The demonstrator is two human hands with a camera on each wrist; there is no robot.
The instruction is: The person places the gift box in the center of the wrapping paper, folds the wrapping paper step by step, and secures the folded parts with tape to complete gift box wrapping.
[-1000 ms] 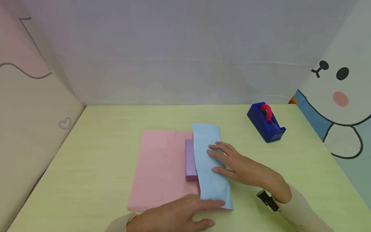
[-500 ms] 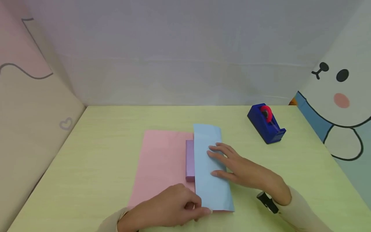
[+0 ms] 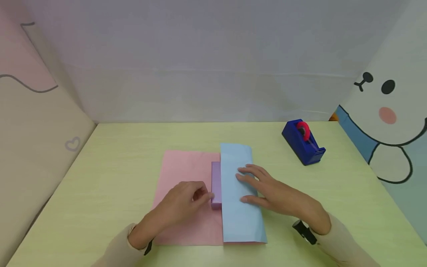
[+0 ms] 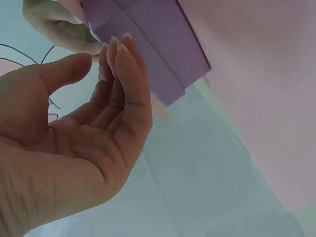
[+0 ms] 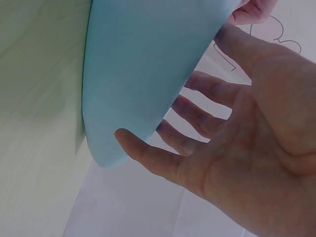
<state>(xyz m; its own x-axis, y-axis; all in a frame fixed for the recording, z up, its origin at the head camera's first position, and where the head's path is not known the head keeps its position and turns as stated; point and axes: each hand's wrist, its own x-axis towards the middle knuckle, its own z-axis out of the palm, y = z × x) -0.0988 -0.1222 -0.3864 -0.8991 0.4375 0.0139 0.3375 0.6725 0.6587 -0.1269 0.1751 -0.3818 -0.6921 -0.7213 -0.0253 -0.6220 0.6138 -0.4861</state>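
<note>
Basically, the purple box (image 3: 216,180) lies flat on the pink paper (image 3: 180,163), its R side covered by the blue flap (image 3: 236,155); pink shows along the flap's near edge, so prob. one two-tone sheet folded over. L hand (image 3: 185,198) is at the box's L side near its near end, fingers bent & close together, thumb apart from them w/ a gap in the wrist view; contact w/ the box can't be told for sure. R hand (image 3: 275,193) rests on the flap, fingers spread, not pinching; its tips lie along the flap's R part.

Handling, as a guess: paper is thin, light, bendy, apt to crease or spring up if let go; best held flat w/ spread fingertips, or taken by its free edge; box looks light, fairly stiff, poss. card, smooth enough to slide on the sheet; best steadied by its long sides, no hard squeeze, as walls may dent. Blue tape dispenser (image 3: 301,144) w/ red roll (image 3: 303,130) stands well apart, far R on the table (image 3: 116,178).
</note>
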